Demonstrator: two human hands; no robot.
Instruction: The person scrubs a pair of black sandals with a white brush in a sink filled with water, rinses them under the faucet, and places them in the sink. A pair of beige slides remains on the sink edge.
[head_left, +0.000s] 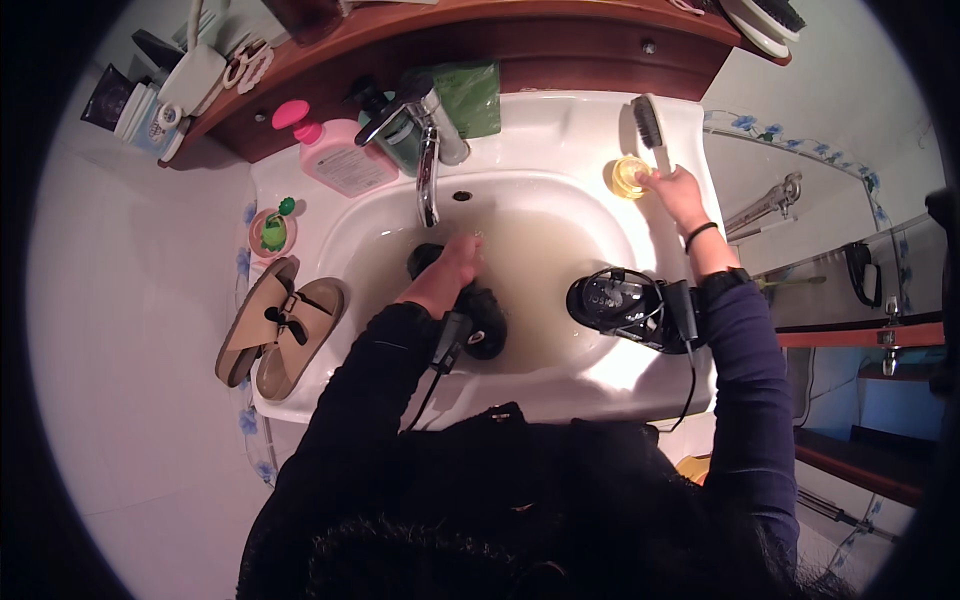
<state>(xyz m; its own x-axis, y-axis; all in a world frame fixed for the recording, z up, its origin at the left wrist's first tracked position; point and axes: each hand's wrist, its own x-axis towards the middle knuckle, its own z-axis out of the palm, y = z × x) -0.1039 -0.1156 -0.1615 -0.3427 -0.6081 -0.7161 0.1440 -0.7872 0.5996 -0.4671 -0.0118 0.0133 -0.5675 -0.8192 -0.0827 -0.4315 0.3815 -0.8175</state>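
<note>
My left hand (461, 261) grips a dark shoe (486, 319), partly sunk in the cloudy water of a white washbasin (525, 187). The fingers and the shoe's middle are partly hidden from view. On the basin's back right ledge, my right hand (675, 191) is at the handle of a brush (650, 124) with dark bristles. Its fingertips touch a round yellow piece (628, 180), perhaps soap or a small dish. Whether those fingers are closed around the handle is unclear. A second black shoe (611, 301), bearing writing, rests sole-down or sole-up, I cannot tell, across the right rim.
A chrome faucet (427, 169) reaches over the basin. Behind it stand a pink pump bottle (349, 157), a dark green bottle (397, 135) and a green packet (472, 97). Tan sandals (300, 330) and a small pink dish (262, 234) sit left. A wooden shelf (555, 52) runs along the back.
</note>
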